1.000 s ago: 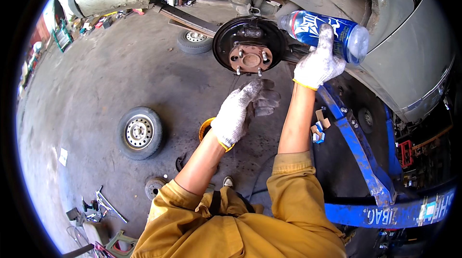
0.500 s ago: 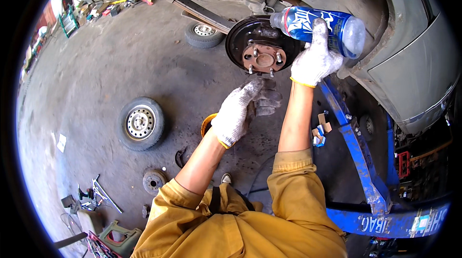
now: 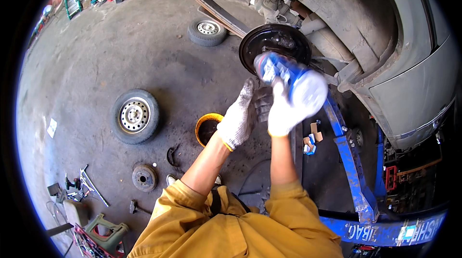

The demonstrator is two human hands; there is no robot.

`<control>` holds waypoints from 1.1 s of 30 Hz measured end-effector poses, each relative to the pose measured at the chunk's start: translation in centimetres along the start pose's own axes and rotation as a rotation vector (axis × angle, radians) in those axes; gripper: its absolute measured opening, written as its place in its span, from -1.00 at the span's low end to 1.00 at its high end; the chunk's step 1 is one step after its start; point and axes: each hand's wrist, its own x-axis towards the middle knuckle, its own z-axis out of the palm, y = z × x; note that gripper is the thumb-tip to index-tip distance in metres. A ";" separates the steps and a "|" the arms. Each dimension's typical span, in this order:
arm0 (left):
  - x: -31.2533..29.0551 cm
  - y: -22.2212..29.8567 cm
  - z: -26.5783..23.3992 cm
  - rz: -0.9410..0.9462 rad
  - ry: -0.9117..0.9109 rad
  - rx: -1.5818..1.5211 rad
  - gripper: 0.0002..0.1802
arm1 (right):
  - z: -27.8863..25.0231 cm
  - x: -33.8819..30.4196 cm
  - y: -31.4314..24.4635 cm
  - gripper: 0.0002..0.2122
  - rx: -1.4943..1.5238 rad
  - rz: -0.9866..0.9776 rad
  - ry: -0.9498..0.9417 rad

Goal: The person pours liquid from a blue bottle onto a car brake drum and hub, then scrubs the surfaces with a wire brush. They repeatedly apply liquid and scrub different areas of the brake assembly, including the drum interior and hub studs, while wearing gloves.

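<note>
My right hand (image 3: pixel 284 117), in a white knit glove, grips a plastic bottle (image 3: pixel 291 77) with a blue label and a clear base. The bottle is tilted, its neck end toward a round black brake backing plate (image 3: pixel 252 44), and blurred by motion. It covers the hub at the middle of the plate. My left hand (image 3: pixel 237 121), also gloved, is below the plate, thumb raised and darkened fingers stretched toward the right hand. Nothing shows in it. Beneath it on the floor stands a yellow-rimmed bucket (image 3: pixel 198 128) with dark contents.
A raised grey vehicle (image 3: pixel 414 94) fills the right, above a blue lift arm (image 3: pixel 353 171). Two wheels, one near (image 3: pixel 135 116) and one farther (image 3: pixel 207 32), lie left of the plate. A brake drum (image 3: pixel 144 178), hammer (image 3: pixel 134 206) and small open boxes (image 3: pixel 313 138) are on the floor.
The bottle has come down and nearer, from beside the plate to in front of the hub. My left hand's thumb has lifted away from its fingers. The view has shifted slightly.
</note>
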 end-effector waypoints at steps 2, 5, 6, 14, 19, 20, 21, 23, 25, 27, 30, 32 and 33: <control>-1.2 0.5 1.6 -0.012 0.007 -0.070 -0.19 | -1.4 -3.9 -0.3 -0.29 0.256 0.160 -0.078; -2.3 -0.2 0.2 -0.055 0.051 -0.302 -0.38 | -3.8 -8.1 -2.3 -0.35 1.026 0.690 -0.199; -2.9 0.0 0.0 -0.114 0.089 -0.428 -0.42 | -4.9 -9.1 -3.2 -0.36 1.150 0.801 -0.256; -4.4 1.3 -3.5 -0.269 0.361 0.271 -0.53 | -11.6 -10.3 -6.3 -0.29 1.432 1.271 -0.592; -4.2 4.3 -1.3 -0.257 0.263 0.692 -0.51 | -9.1 -8.0 -7.5 -0.56 1.387 1.544 -0.645; -3.7 5.4 -1.5 -0.289 0.236 0.738 -0.51 | -8.8 -7.0 -8.0 -0.60 1.505 1.586 -0.610; -3.1 6.7 -1.8 -0.397 0.238 0.568 -0.52 | -8.3 -5.8 -9.1 -0.61 1.668 1.615 -0.578; -2.2 9.3 0.7 -0.517 0.250 0.268 -0.54 | -6.5 -4.0 -10.7 -0.66 1.763 1.718 -0.404; -0.6 12.0 1.2 -0.604 0.203 0.226 -0.55 | -4.8 -2.5 -12.4 -0.71 1.809 1.729 -0.318; 0.4 14.5 2.8 -0.657 0.176 0.395 -0.55 | -3.3 -1.8 -13.6 -0.72 1.892 1.738 -0.257; 1.5 16.9 5.1 -0.670 0.150 0.673 -0.58 | -2.1 -0.6 -15.4 -0.76 2.007 1.693 -0.136; 2.8 17.9 3.3 -0.466 -0.203 1.060 -0.60 | -2.0 0.0 -16.2 -0.76 2.074 1.696 -0.081; 3.1 18.2 3.3 -0.371 -0.322 1.194 -0.61 | -1.9 0.4 -16.4 -0.73 2.081 1.696 -0.059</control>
